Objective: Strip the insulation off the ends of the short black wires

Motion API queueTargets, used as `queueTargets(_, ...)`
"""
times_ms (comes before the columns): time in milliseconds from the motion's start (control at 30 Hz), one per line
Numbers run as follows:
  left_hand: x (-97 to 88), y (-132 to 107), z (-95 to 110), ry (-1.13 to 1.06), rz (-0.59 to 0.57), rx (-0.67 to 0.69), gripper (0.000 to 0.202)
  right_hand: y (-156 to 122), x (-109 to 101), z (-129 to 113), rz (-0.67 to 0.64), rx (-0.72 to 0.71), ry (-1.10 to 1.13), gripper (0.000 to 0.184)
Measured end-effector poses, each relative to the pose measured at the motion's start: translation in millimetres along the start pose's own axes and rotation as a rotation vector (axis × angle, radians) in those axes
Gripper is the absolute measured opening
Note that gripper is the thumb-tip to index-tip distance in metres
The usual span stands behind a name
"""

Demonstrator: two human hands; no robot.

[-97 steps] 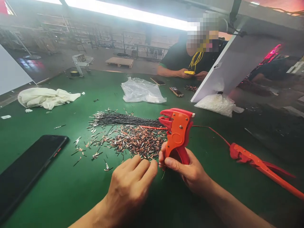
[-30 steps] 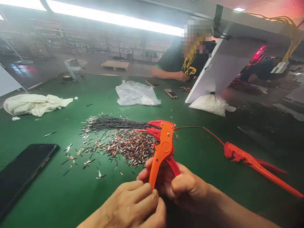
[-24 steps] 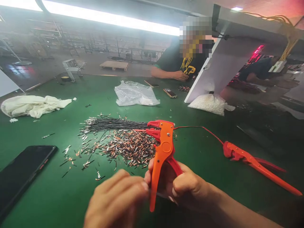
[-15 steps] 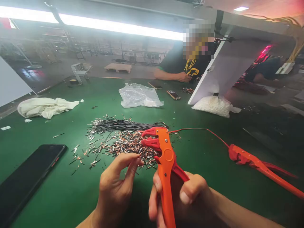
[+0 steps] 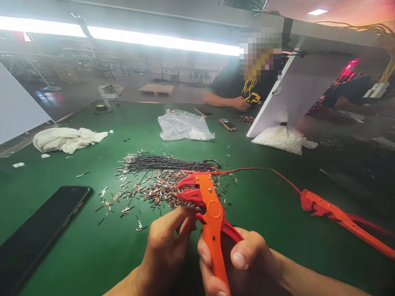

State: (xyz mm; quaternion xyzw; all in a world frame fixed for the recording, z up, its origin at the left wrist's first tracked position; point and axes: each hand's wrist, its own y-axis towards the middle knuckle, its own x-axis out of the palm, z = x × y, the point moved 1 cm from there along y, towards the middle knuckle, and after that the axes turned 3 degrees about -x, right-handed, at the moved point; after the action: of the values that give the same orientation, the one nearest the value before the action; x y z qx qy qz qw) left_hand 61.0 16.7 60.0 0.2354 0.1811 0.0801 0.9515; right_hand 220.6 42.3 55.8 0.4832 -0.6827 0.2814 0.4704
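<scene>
While the right hand [image 5: 243, 263] is keeping its grip clamped on the orange wire stripper [image 5: 212, 213], the left hand [image 5: 165, 250] is moving in, grip pinched together under its head.

The stripper [image 5: 212, 213] is smooth orange plastic; the table [image 5: 92, 246] matt green; the wire scraps [image 5: 163, 189] glint of copper; the phone [image 5: 43, 226] glossy black; the bag [image 5: 183, 125] clear crinkled plastic.

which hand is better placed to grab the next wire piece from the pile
Left, probably. The left hand carries no tool and its fingertips sit just short of the pile of wire pieces. The right hand is wrapped round the handles of the orange wire stripper.
</scene>
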Motion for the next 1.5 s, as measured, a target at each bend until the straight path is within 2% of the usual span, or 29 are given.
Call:
queueTargets(100, 0.3, 0.5, 0.7, 0.034, -0.009, 0.012, 0.019, -0.3, -0.6, 0.8, 0.0, -0.015, -0.011, 0.03)
queueTargets(300, -0.3, 3.0, -1.4, 0.128, 0.048, 0.09, 0.016, -3.3, -4.6, 2.2, -0.015, -0.053, -0.056, 0.021)
queueTargets(433, 0.6, 1.2, -5.8, 0.139, 0.018, 0.062, 0.018, -3.8, -4.3, 2.7, -0.016, -0.075, -0.04, 0.018)
queueTargets(633, 3.3, -1.4, -12.3, 0.162, -0.015, 0.001, 0.014, -1.3, -14.0, 1.5, -0.002, -0.089, -0.013, 0.032)
queueTargets(800, 1.5, -0.4, -15.9, 0.201, -0.006, -0.029, 0.015, -2.2, -16.8, -0.3, 0.069, -0.052, -0.041, 0.036)
queueTargets(933, -3.3, -1.0, -16.0, 0.286, 0.05, 0.037, 0.011, -1.3, -8.2, -5.0, 0.143, 0.015, -0.081, 0.034)
queueTargets(1033, -8.1, -1.2, -15.6, 0.373, 0.094, 0.091, 0.011, -1.0, -4.4, -7.3, 0.168, 0.011, -0.118, 0.034)
queueTargets(1100, -12.1, 0.4, -15.1, 0.436, 0.135, 0.112, 0.01, -2.7, -3.3, -9.4, 0.222, -0.028, -0.266, 0.032)
queueTargets(1200, -18.5, 5.4, -11.8, 0.5, 0.203, 0.148, 0.008, -8.9, 0.7, -18.3, 0.477, -0.143, -0.855, 0.023)
queueTargets(1267, -20.8, 9.1, -7.3, 0.497, 0.2, 0.212, 0.008, -14.0, 7.0, -27.1, 0.642, -0.217, -1.273, 0.02)
queueTargets(1333, -20.3, 11.3, -1.4, 0.464, 0.156, 0.312, 0.012, -18.4, 13.1, -34.3, 0.684, -0.238, -1.441, 0.023)
queueTargets(1400, -17.3, 10.7, 4.8, 0.444, 0.111, 0.423, 0.016, -21.3, 15.9, -37.9, 0.617, -0.193, -1.347, 0.03)
queueTargets(1500, -11.5, 6.3, 12.5, 0.463, 0.076, 0.53, 0.015, -21.8, 12.9, -36.1, 0.425, -0.079, -0.925, 0.036)
